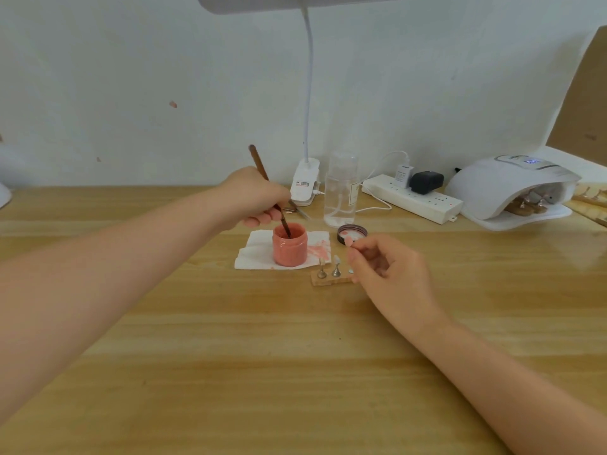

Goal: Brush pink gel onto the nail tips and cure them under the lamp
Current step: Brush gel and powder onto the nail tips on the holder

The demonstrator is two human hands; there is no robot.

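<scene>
Wood-grain table (295, 356) runs under your arms, with a pale wall (131, 77) behind it. At the far right sits your white curing lamp (505, 188), its display lit, with a wooden holder (525, 205) of tips inside its opening. Left of it along the wall lie a power strip (414, 200) with a black plug, a clear bottle (341, 192), and the clip base of a desk light (305, 185) whose neck rises out of view.

Nearer you, a white tissue (256, 254) smeared with pink lies under the open jar (290, 246) of pink gel. Your left hand (256, 198) grips the brown brush (269, 192), fingers curled round the handle, and the bristle end is down inside the jar. The jar's lid (352, 233) lies upturned just right of the tissue.

Your right hand (387, 267) hovers over the right end of a small wooden stand (331, 278), thumb and forefinger pinching one pink tip (348, 242) held up near the lid. Two more tips (335, 259) stand on metal pegs in the stand, just beside the jar, one on the left peg seen edge-on; whether they are coated you cannot tell.
</scene>
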